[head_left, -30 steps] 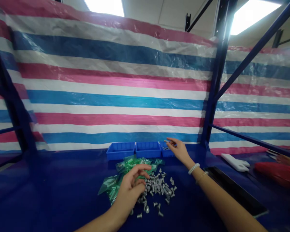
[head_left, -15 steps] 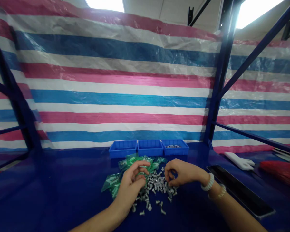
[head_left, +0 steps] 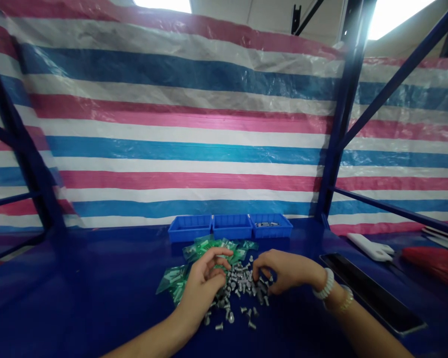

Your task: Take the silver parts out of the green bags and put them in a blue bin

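Blue workbench [head_left: 78,283], far edge lined with three blue plastic trays [head_left: 231,219], a few bolts in the rightmost, before striped tarpaulin [head_left: 171,124]. Loose grey metal bolts [head_left: 242,281] heaped mid-bench, just beside green plastic bags [head_left: 205,247], print unreadable. Left hand [head_left: 203,283] curled at heap's edge; right hand [head_left: 283,271] fingers-down in heap, grip on any bolt hard to tell.

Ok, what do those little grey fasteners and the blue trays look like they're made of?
The fasteners look like metal, perhaps steel or aluminium, though the look can't settle which: dull grey with a slight sheen on the heads. The trays look like moulded plastic: bright, even blue with thin walls.
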A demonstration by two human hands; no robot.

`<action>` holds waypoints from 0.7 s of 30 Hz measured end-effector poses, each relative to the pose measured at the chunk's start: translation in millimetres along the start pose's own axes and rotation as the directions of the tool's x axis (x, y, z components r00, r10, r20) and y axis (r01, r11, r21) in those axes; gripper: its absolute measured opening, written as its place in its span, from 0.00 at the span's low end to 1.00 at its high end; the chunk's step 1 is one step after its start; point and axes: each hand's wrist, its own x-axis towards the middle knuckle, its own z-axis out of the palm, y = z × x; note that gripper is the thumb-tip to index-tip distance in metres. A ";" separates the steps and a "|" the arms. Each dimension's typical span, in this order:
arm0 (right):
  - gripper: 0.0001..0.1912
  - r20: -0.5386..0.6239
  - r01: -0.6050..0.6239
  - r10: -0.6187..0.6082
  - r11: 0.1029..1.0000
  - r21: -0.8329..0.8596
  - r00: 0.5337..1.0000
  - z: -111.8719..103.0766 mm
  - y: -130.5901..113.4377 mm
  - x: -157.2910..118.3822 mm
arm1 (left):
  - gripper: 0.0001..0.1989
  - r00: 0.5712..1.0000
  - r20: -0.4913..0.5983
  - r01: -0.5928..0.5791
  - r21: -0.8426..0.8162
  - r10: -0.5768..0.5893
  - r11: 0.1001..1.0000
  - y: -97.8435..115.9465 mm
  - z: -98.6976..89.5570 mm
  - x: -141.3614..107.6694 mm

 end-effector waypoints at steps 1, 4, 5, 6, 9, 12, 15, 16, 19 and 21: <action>0.19 -0.011 -0.006 0.006 1.000 -0.011 1.000 1.0 0.4 0.9 | 0.19 1.000 0.001 0.002 -0.001 -0.002 1.000 -0.5 -0.1 0.2; 0.18 -0.039 0.000 -0.002 0.998 -0.065 0.999 5.2 1.2 2.8 | 0.19 1.000 -0.003 0.001 -0.007 -0.001 1.000 -1.2 0.1 0.6; 0.17 -0.051 0.004 -0.008 0.996 -0.084 0.999 6.8 1.4 3.2 | 0.19 1.000 -0.005 0.000 -0.009 -0.001 1.000 -1.1 0.2 0.6; 0.17 -0.068 0.006 -0.013 0.995 -0.102 0.998 8.2 1.5 3.5 | 0.19 1.000 -0.006 0.001 -0.009 -0.001 1.000 -0.8 0.4 0.5; 0.16 -0.125 -0.004 -0.012 0.992 -0.127 0.992 11.0 1.4 3.9 | 0.19 1.000 -0.003 0.002 -0.004 -0.002 1.000 0.3 0.8 0.1; 0.15 -0.162 -0.004 -0.013 0.994 -0.105 0.987 11.6 0.8 5.1 | 0.18 1.000 -0.006 -0.001 0.004 0.001 1.000 1.0 0.8 -0.3; 0.14 -0.200 0.030 -0.041 0.998 -0.060 0.979 11.6 0.1 7.9 | 0.18 1.000 -0.007 -0.001 0.007 0.001 1.000 1.1 0.8 -0.5; 0.13 -0.218 0.045 -0.053 0.998 -0.041 0.975 11.7 -0.1 9.0 | 0.18 1.000 -0.006 0.000 0.008 0.000 1.000 1.0 0.8 -0.6; 0.10 -0.285 0.076 -0.066 0.997 0.022 0.956 11.2 -1.4 12.0 | 0.18 1.000 -0.005 0.003 0.012 -0.003 1.000 0.5 1.0 -0.4; 0.09 -0.351 0.079 -0.047 0.994 0.078 0.935 9.7 -3.8 13.3 | 0.18 1.000 -0.011 0.002 0.013 -0.001 1.000 0.1 1.1 -0.1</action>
